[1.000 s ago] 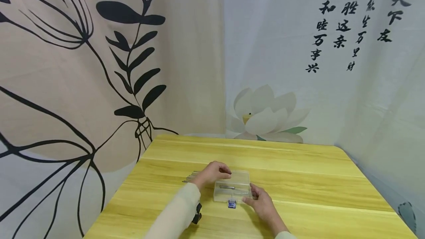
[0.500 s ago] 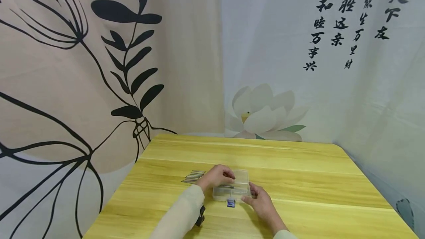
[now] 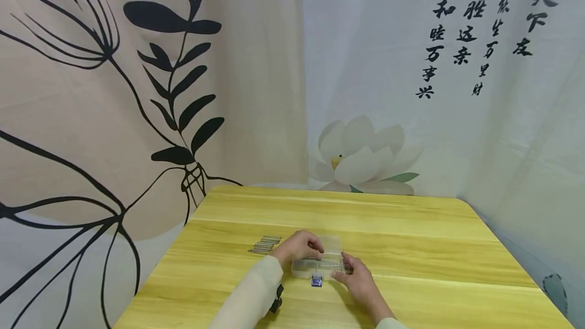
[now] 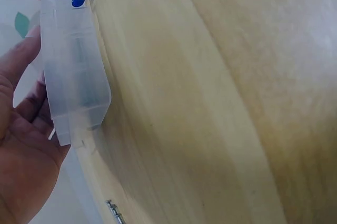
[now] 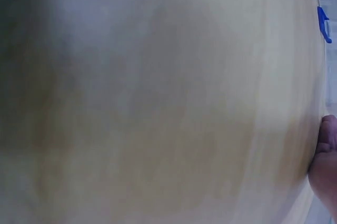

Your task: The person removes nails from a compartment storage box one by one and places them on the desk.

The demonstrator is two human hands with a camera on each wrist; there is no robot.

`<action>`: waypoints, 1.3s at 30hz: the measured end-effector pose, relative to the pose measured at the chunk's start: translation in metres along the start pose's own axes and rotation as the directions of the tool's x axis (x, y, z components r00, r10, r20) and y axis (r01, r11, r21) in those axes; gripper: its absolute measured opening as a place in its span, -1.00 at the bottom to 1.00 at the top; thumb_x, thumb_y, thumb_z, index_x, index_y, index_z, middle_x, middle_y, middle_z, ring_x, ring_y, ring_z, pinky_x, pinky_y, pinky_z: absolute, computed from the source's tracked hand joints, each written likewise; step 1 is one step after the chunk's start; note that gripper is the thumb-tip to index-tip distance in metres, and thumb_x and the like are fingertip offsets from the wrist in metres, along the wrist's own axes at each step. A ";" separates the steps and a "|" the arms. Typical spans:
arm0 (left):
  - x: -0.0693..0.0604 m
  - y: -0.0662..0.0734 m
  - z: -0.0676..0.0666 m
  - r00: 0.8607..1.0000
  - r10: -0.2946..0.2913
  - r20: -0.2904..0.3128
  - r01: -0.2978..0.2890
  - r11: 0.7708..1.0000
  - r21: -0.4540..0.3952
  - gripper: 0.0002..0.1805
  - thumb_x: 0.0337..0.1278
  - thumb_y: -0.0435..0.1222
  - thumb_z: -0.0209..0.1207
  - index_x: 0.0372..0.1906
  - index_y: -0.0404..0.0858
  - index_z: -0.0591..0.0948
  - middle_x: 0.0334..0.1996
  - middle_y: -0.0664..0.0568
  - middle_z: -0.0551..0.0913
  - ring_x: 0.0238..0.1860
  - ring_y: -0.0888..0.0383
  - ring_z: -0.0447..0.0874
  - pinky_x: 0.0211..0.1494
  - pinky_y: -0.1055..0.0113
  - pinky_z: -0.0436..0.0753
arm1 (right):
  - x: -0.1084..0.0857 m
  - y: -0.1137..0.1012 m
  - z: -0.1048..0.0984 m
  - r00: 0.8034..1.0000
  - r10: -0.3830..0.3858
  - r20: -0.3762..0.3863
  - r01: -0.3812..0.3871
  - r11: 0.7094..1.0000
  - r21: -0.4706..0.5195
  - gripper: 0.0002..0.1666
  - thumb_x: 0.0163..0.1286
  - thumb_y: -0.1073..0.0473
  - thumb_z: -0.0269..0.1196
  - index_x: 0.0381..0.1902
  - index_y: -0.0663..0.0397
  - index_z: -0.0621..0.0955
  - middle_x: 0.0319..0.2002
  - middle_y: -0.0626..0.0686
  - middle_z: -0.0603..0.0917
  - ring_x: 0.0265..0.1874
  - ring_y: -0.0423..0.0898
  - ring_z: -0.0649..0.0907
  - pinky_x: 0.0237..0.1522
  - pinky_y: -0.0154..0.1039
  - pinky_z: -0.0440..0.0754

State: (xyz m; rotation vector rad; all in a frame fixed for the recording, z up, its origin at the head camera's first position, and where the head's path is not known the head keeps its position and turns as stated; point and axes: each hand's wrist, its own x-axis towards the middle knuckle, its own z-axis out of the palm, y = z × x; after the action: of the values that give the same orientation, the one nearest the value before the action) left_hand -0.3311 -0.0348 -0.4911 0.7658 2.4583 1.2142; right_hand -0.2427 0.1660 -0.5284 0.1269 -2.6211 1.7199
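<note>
A clear plastic box [image 3: 304, 268] with a blue latch [image 3: 316, 281] lies with its lid raised at the back, near the middle of the table. My right hand [image 3: 358, 277] grips its right end, thumb at the front and fingers behind. The left hand [image 3: 299, 247] reaches over the box from the left, fingers bent down into it; whether they pinch anything is hidden. In the left wrist view, the left hand [image 4: 26, 145] shows behind the box wall [image 4: 79, 77]. The right wrist view catches only part of the right hand [image 5: 327, 153] at its edge.
Several thin metal rods [image 3: 265, 244] lie side by side on the wooden table [image 3: 411, 258], left of the box. Their ends also show low in the left wrist view. A printed curtain [image 3: 265, 90] hangs behind the table.
My left hand has moved slightly right and lower, its fingers now deeper over the box, covering the metal rod seen inside earlier. The right hand keeps its grip on the box end.
</note>
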 end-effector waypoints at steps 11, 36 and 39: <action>0.006 -0.008 0.005 1.000 0.020 0.010 -0.021 0.995 0.096 -0.93 0.14 -0.36 0.38 -0.29 -0.15 0.80 -0.31 0.20 0.58 -0.27 0.27 0.52 -0.17 0.34 0.55 | -0.002 0.000 0.003 1.000 0.012 -0.017 -0.012 1.000 0.007 -0.13 0.23 0.24 0.43 0.36 0.55 0.29 -0.05 0.20 0.65 -0.08 0.03 0.63 -0.02 -0.02 0.60; 0.017 -0.011 0.012 0.987 0.143 0.077 -0.163 0.882 0.443 -0.95 0.11 -0.23 0.41 -0.33 -0.07 0.84 -0.44 0.29 0.45 -0.39 0.40 0.40 -0.22 0.50 0.46 | -0.004 -0.001 0.004 0.999 0.038 -0.034 -0.037 0.999 0.029 -0.13 0.24 0.23 0.43 0.35 0.54 0.30 -0.02 0.22 0.60 -0.09 0.03 0.62 -0.10 -0.09 0.62; 0.018 -0.010 0.012 0.986 0.144 0.082 -0.166 0.877 0.452 -0.95 0.12 -0.24 0.40 -0.33 -0.08 0.83 -0.43 0.29 0.45 -0.39 0.41 0.40 -0.23 0.50 0.48 | -0.003 -0.001 0.002 0.999 0.037 -0.031 -0.036 0.999 0.026 -0.13 0.24 0.23 0.43 0.36 0.55 0.29 -0.02 0.22 0.59 -0.09 0.03 0.62 -0.10 -0.09 0.63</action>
State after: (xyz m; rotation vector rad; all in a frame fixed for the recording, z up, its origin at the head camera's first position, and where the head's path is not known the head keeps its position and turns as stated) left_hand -0.3438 -0.0216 -0.5067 1.1166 2.7202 0.6435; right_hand -0.2392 0.1635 -0.5283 0.0524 -2.5967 1.7517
